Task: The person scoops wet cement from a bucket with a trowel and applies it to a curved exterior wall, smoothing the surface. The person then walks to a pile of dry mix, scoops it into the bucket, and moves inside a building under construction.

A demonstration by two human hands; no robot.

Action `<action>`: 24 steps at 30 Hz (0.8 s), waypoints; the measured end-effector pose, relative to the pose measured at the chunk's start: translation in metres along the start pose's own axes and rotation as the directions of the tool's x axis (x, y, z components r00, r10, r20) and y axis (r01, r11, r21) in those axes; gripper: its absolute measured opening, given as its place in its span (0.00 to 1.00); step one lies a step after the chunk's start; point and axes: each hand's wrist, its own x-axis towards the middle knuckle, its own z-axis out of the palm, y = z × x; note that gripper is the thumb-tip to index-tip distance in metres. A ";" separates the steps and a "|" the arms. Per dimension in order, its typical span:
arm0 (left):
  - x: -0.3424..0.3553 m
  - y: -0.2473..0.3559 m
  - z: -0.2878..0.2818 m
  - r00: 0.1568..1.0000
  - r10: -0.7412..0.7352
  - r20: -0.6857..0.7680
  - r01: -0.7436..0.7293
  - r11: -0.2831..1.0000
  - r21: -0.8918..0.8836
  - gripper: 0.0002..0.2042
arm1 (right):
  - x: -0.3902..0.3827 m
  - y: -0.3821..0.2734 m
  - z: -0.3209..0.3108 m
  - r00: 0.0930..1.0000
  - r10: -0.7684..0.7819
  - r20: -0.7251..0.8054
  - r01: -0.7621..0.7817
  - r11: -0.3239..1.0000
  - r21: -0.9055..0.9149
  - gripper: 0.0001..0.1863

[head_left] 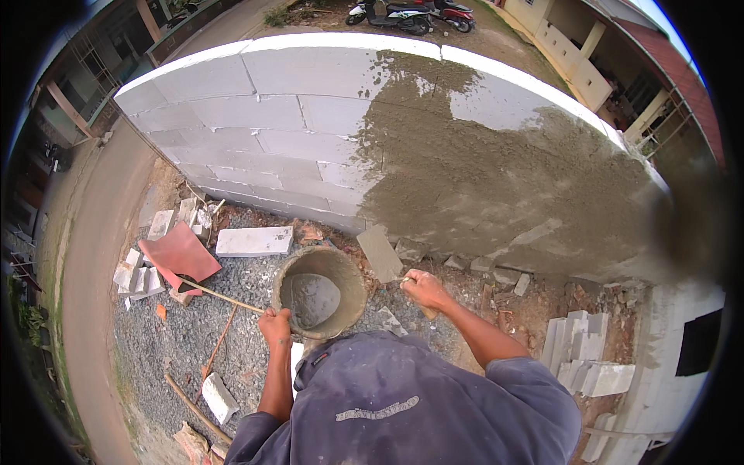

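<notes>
My left hand is closed on the left rim of a mortar-crusted bucket, where a thin stick meets my fingers. Grey wet mortar lies in the bucket's bottom. My right hand grips a flat rectangular trowel by its handle, its mortar-coated blade angled up toward the foot of the wall, right of the bucket; whether it touches the wall I cannot tell. The white block wall stands before me, its right part covered in rough grey mortar.
Gravel and rubble cover the ground, with loose blocks, a red sheet and a pole at left. Stacked blocks stand at right. A road runs along the left; scooters and houses are beyond the wall.
</notes>
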 end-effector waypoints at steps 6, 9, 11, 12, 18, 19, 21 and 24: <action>0.009 0.026 0.023 0.993 0.063 0.105 -0.079 0.984 0.161 0.19 | 0.011 -0.005 0.046 0.950 -0.188 0.251 0.299 0.783 -0.545 0.21; 0.021 0.033 0.035 0.979 0.051 0.199 -0.091 0.977 0.195 0.18 | 0.035 -0.025 0.063 0.986 -0.003 0.165 0.107 0.774 -0.624 0.17; 0.025 0.047 0.046 0.964 0.046 0.263 -0.111 0.964 0.240 0.18 | 0.054 -0.029 0.076 0.997 -0.017 0.077 0.064 0.751 -0.657 0.15; 0.034 0.048 0.052 0.955 0.044 0.292 -0.124 0.957 0.261 0.18 | 0.067 -0.024 0.086 0.999 -0.048 0.024 0.052 0.742 -0.669 0.14; 0.100 0.053 0.071 0.899 0.017 0.439 -0.229 0.871 0.434 0.19 | 0.117 -0.042 0.136 0.978 0.063 0.198 0.102 0.683 -0.723 0.13; 0.113 0.054 0.074 0.880 0.006 0.474 -0.234 0.875 0.424 0.19 | 0.126 -0.042 0.139 0.961 0.133 0.242 0.093 0.671 -0.736 0.14; 0.136 0.058 0.076 0.846 -0.015 0.532 -0.243 0.878 0.412 0.19 | 0.145 -0.011 0.146 0.891 -0.190 0.413 0.431 0.640 -0.636 0.16; 0.175 0.068 0.064 0.808 -0.042 0.588 -0.255 0.875 0.412 0.18 | 0.156 -0.039 0.160 0.930 0.019 0.366 0.118 0.930 -0.347 0.19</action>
